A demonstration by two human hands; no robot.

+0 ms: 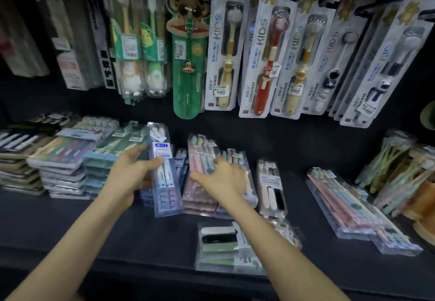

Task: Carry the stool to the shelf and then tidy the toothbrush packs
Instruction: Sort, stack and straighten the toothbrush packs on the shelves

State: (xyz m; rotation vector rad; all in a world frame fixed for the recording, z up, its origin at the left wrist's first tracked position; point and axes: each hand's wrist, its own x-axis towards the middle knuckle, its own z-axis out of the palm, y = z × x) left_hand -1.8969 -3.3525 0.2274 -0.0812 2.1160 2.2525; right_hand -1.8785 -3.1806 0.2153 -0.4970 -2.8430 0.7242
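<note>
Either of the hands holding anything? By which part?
Left hand grips the clear two-brush pack at mid-length, thumb on front. Right hand holds nothing, spread open over the pink packs.

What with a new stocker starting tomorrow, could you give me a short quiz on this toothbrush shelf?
1. True or false: the left hand holds a clear two-toothbrush pack.
2. The right hand rests on: A) a stack of pastel toothbrush packs; B) a mug; C) a basket.
3. Fill in: the hanging monkey-faced case is ____ in colour.
Key: 1 true; 2 A; 3 green.
</note>
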